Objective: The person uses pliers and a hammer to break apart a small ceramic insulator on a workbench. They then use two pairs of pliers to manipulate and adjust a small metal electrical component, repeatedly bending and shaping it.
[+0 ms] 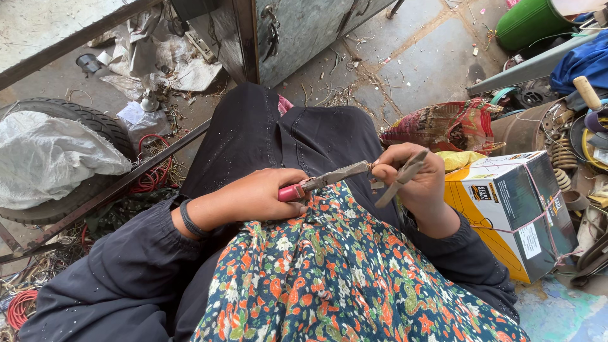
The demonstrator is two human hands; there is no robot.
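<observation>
Left hand (253, 196) clamped on red-handled pliers (326, 179), right hand (415, 180) gripping a metal strip (400, 179) at the pliers' tip, cardboard box (513, 212) just right of it

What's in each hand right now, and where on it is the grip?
The left hand grips pliers by the red handles. The right hand pinches a small part at the plier tips and also holds a grey metal strip near its upper end.

The left hand (256, 196) grips red-handled pliers (323, 180) whose tip meets the right hand (415, 180), which holds a metal strip (400, 179).
</observation>
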